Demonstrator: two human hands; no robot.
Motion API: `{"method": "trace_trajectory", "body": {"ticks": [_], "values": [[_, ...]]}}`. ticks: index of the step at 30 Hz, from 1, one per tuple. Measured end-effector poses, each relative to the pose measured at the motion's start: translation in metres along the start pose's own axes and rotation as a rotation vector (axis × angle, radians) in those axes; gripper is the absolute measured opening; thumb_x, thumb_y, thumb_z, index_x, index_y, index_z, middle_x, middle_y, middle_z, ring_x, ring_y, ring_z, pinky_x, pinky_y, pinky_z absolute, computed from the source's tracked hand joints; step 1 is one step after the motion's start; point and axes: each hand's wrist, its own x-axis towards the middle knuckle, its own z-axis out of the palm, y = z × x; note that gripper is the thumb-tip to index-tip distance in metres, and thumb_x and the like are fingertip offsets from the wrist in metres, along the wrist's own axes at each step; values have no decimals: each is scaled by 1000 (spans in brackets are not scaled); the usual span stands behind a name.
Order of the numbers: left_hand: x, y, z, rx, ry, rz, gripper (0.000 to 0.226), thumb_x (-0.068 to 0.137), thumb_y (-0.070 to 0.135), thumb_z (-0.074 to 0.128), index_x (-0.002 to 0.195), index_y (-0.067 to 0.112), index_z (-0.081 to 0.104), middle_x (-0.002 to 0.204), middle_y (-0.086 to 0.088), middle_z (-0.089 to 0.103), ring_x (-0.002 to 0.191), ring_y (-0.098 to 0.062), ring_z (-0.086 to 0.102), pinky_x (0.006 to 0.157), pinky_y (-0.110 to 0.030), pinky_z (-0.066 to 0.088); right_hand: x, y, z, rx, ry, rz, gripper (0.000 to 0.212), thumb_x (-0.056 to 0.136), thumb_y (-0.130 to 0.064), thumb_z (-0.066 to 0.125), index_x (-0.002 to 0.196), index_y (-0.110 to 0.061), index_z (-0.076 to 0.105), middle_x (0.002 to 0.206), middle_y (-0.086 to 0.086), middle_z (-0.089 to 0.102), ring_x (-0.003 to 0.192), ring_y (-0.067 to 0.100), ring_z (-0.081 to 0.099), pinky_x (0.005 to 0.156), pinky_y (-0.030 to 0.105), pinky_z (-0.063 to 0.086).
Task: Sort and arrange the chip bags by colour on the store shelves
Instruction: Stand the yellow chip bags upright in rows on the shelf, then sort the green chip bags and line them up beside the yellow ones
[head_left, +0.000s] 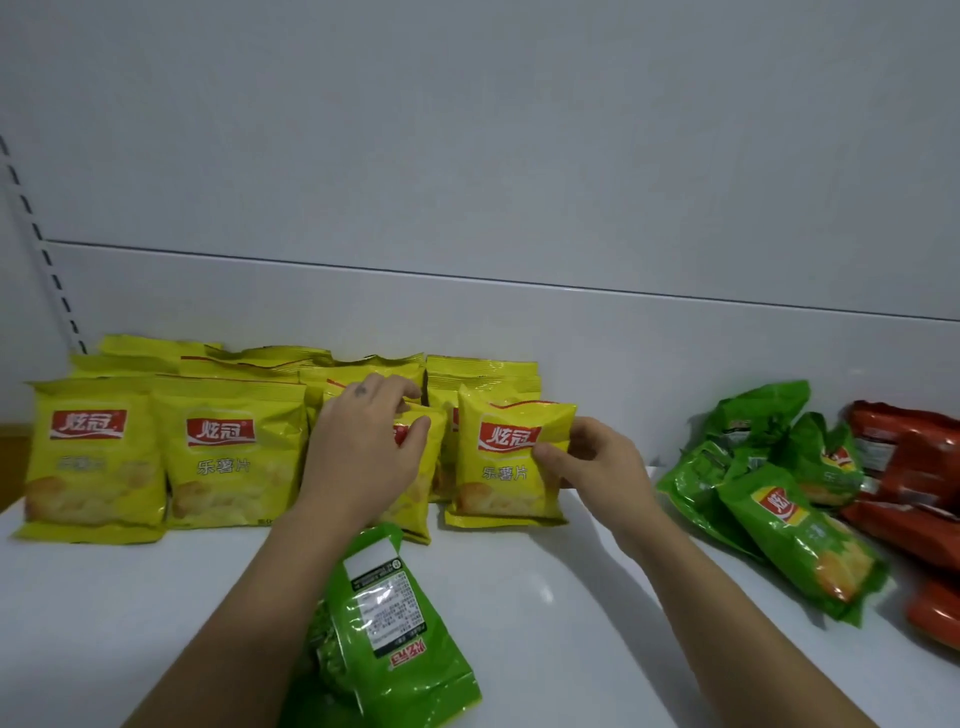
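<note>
The right hand (597, 462) is the working grip: thumb and fingers pinch the right edge of the end yellow chip bag (498, 467), which stands upright on the shelf (571, 597), its long axis vertical, lying directly left of that hand. The left hand (363, 441) curls over the top of the neighbouring yellow bag (422, 499), thumb on its front. A narrow gap separates these 2 bags, so the end one likely needs sliding left to join the yellow row (218, 457). A stray green chip bag (395, 639) lies label-up between the forearms, nearer the left arm, well apart from the green pile (779, 499) beside the red bags (909, 457) at right.
</note>
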Motion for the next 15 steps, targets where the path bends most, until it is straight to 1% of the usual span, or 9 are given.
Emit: {"method": "trace_trajectory", "body": {"ticks": [3, 4, 6, 8, 10, 12, 13, 14, 15], "values": [[-1, 0, 1, 60, -34, 17, 24, 81, 36, 56, 97, 19, 64, 87, 0, 61, 82, -24, 59, 73, -41, 47, 3, 4, 15, -141, 48, 27, 39, 73, -24, 83, 105, -20, 61, 96, 1, 66, 85, 19, 66, 73, 38, 58], [-2, 0, 1, 75, -34, 17, 23, 81, 35, 56, 96, 19, 64, 86, 0, 61, 81, -24, 59, 73, -42, 47, 2, 4, 20, -168, 64, 35, 42, 72, -27, 83, 105, -21, 59, 97, -1, 63, 85, 18, 65, 75, 38, 58], [-3, 1, 2, 93, -22, 16, 22, 81, 34, 56, 94, 19, 65, 86, 0, 61, 80, -25, 59, 74, -41, 45, -1, 3, 28, -215, 75, 38, 43, 73, -30, 82, 106, -21, 56, 97, -5, 61, 85, 15, 63, 76, 34, 56], [-3, 5, 2, 78, -13, 28, 22, 82, 35, 55, 94, 19, 65, 86, 1, 61, 81, -24, 59, 75, -40, 44, -6, 2, 31, -249, 78, 39, 44, 75, -34, 80, 109, -22, 55, 99, -8, 60, 86, 11, 62, 71, 25, 52], [-4, 11, 1, 34, -27, 59, 27, 83, 41, 52, 95, 21, 64, 88, 3, 60, 84, -22, 58, 76, -39, 43, -10, 1, 27, -252, 83, 45, 45, 77, -35, 79, 112, -24, 53, 101, -10, 58, 87, 10, 61, 68, 20, 47], [-6, 18, 1, 30, -75, 131, 40, 81, 55, 47, 99, 23, 64, 93, 4, 60, 89, -21, 57, 79, -39, 43, -14, 0, 19, -263, 92, 43, 46, 77, -34, 78, 114, -24, 53, 104, -9, 59, 90, 12, 62, 69, 19, 46], [-7, 23, 1, 62, -123, 161, 50, 78, 64, 46, 105, 26, 63, 99, 4, 60, 94, -21, 55, 81, -40, 43, -16, -1, 14, -277, 91, 35, 44, 78, -33, 78, 114, -24, 54, 104, -9, 60, 90, 12, 62, 70, 19, 47], [-7, 28, 0, 116, -204, 179, 60, 74, 72, 46, 114, 30, 60, 108, 4, 58, 101, -21, 53, 85, -41, 41, -18, -3, 8, -295, 86, 29, 43, 78, -33, 77, 114, -25, 55, 104, -9, 60, 90, 11, 62, 70, 19, 47], [-7, 33, 0, 192, -311, 184, 72, 69, 79, 47, 126, 34, 53, 120, 4, 54, 111, -20, 48, 91, -42, 37, -20, -5, 2, -311, 79, 23, 41, 78, -32, 77, 113, -25, 56, 104, -9, 61, 90, 11, 62, 71, 20, 48]]}}
